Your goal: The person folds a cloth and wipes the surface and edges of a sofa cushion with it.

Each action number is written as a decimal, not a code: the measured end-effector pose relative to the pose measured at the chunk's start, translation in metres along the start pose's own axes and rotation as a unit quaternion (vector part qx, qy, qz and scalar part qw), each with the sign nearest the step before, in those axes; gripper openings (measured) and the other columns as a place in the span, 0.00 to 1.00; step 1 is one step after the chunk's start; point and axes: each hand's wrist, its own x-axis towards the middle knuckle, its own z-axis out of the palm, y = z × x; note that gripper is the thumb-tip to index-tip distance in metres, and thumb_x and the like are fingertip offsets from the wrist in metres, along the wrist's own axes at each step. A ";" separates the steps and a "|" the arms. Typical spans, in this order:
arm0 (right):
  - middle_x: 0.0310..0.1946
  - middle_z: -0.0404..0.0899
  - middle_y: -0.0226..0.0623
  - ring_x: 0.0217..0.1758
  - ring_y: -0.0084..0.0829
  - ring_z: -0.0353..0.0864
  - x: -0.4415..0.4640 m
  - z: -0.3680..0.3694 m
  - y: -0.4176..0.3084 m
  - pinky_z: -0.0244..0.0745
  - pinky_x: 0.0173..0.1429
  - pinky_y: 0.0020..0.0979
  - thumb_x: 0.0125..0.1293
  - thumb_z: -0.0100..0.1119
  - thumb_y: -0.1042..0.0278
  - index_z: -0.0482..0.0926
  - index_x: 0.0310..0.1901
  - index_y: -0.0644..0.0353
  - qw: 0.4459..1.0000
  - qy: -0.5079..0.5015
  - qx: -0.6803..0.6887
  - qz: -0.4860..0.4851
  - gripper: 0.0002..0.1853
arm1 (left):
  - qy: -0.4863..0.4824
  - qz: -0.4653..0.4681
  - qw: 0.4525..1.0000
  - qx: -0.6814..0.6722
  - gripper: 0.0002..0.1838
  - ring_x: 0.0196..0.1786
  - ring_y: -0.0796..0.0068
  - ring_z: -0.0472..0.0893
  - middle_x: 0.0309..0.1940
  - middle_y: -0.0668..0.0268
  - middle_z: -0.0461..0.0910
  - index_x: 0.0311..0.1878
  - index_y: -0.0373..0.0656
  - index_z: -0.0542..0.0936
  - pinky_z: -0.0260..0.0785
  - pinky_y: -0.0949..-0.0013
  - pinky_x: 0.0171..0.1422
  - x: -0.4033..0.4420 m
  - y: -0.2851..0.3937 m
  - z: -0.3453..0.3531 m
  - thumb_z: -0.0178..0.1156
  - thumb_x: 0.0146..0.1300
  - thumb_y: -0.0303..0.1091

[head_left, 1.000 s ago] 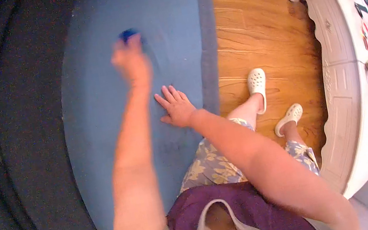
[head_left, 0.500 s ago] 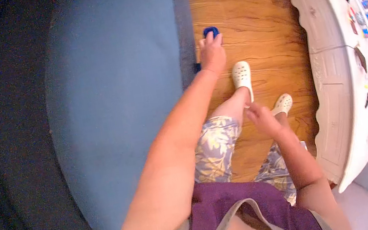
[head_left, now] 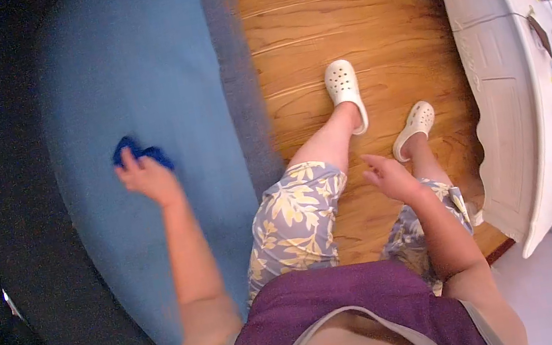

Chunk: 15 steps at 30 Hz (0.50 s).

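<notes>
The left hand (head_left: 151,183) is clasping a blue item (head_left: 159,158) from above, seemingly for control, the empty right hand (head_left: 392,177) hanging loosely

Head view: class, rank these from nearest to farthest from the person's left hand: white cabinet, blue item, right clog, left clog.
1. Blue item: at the left hand, under its fingers.
2. Left clog: to the hand's right.
3. Right clog: farther right.
4. White cabinet: beyond both clogs, picture's right side.
</notes>
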 end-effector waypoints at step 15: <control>0.42 0.80 0.55 0.43 0.43 0.81 0.017 -0.021 0.008 0.74 0.49 0.37 0.65 0.57 0.64 0.71 0.58 0.66 0.998 0.042 0.048 0.005 0.22 | 0.034 0.272 0.925 -0.262 0.16 0.49 0.47 0.73 0.45 0.47 0.74 0.44 0.42 0.80 0.65 0.54 0.54 0.046 0.210 0.006 0.51 0.51 0.20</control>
